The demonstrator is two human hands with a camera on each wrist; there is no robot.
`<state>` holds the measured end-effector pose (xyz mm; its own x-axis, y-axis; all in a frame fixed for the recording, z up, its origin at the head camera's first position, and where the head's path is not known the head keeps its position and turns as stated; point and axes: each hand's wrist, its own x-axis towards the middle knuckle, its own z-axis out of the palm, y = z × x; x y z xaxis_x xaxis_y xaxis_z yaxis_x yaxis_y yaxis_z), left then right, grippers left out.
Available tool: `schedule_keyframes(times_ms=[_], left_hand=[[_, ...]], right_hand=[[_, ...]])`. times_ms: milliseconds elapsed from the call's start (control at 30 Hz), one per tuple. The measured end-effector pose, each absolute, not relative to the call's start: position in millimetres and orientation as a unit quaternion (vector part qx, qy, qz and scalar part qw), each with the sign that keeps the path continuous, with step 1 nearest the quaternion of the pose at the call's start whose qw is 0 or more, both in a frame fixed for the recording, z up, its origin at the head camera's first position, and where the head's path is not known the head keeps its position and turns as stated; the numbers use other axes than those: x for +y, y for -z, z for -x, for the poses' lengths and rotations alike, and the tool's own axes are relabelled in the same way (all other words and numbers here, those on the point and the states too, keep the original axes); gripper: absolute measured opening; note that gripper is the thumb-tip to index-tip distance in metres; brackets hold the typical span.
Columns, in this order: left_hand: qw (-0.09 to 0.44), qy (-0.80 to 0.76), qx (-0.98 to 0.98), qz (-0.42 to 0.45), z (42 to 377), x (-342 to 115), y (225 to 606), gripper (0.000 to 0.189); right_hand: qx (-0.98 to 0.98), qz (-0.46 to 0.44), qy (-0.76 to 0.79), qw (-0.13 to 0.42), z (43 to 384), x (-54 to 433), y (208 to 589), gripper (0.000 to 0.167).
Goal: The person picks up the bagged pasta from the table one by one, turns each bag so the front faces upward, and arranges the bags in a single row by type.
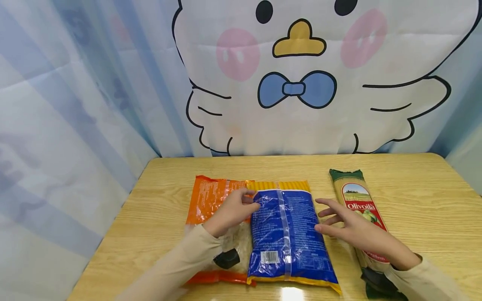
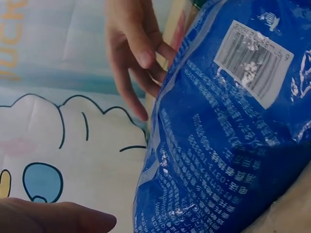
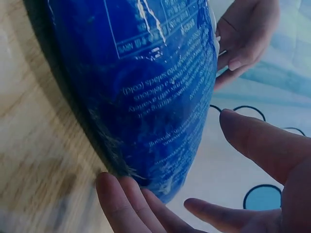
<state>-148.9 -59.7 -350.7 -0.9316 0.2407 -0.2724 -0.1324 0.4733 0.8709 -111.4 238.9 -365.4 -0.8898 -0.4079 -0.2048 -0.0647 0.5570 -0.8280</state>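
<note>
A blue bag (image 1: 301, 234) with yellow ends, a barcode and a clear centre strip lies flat mid-table, overlapping the right side of an orange bag (image 1: 208, 200) with a clear lower part. My left hand (image 1: 230, 211) is over the orange bag, its loosely bent fingers at the blue bag's upper left edge; whether they touch it is unclear. Beside the blue bag's right edge, my right hand (image 1: 352, 228) has its fingers spread and holds nothing. In the right wrist view its fingertips (image 3: 109, 187) are close to the blue bag's side (image 3: 141, 111).
A long pasta pack (image 1: 367, 207) labelled Olivoilà, with green ends, lies to the right, partly under my right forearm. The wooden table (image 1: 425, 200) ends at a curtain (image 1: 301, 129) printed with a cartoon character; more curtain hangs on the left.
</note>
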Motion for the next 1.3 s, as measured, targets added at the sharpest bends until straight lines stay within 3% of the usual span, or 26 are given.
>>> schedule_keyframes(times_ms=[133, 300, 700, 967, 1300], left_hand=[[0.218, -0.533, 0.817, -0.025, 150, -61, 350, 0.047], [0.224, -0.542, 0.809, -0.032, 153, -58, 356, 0.048], [0.182, -0.553, 0.812, -0.040, 153, -47, 368, 0.038], [0.120, -0.528, 0.837, -0.080, 149, -43, 373, 0.025], [0.131, -0.555, 0.819, -0.066, 153, -47, 380, 0.010]], right_hand=[[0.843, 0.115, 0.477, 0.220, 111, 235, 368, 0.081], [0.831, 0.087, 0.491, 0.247, 112, 233, 370, 0.087], [0.874, 0.078, 0.433, 0.204, 111, 234, 377, 0.087], [0.880, 0.056, 0.433, 0.188, 112, 232, 379, 0.078], [0.861, 0.027, 0.473, 0.184, 115, 229, 381, 0.053]])
